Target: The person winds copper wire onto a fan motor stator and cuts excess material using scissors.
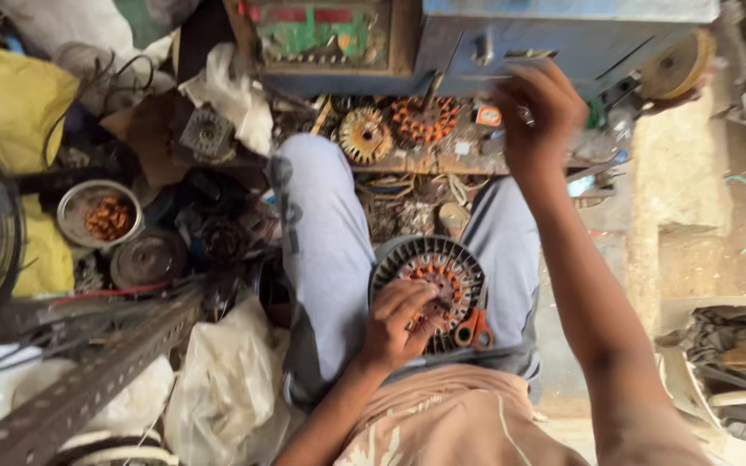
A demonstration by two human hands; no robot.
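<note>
A cluttered repair corner, seen from above: a low wooden tabletop (442, 162) strewn with small parts stands in front of the seated person, with a blue metal box (554, 34) at its far edge and bags and scrap on the floor all round.

The fingers (420, 304) of the left hand (399, 324) are bent down onto the copper windings of a round fan stator (429, 280), which rests in the person's lap between the grey-trousered knees; the fingertips press on the winding, touching rather than gripping. Just beside that hand, at the stator's near rim, lie orange-handled pliers (475, 330).

The right hand (535, 112) is raised and reaches over the tabletop toward the blue box. Its fingers (511, 86) are curled, but motion blur hides whether they grasp anything, so that cannot be told.

On the tabletop near the right hand sit two more wound stators, one orange (425, 119) and one yellowish (364, 135), side by side.

Further left, on the floor, a steel bowl (98, 214) holds copper-coloured bits, and a round metal cover (148, 257) lies just beside it. A slotted steel angle bar (79, 388) runs diagonally across the lower left, above white plastic bags (226, 388). A yellow cloth (10, 103) fills the upper left corner.
</note>
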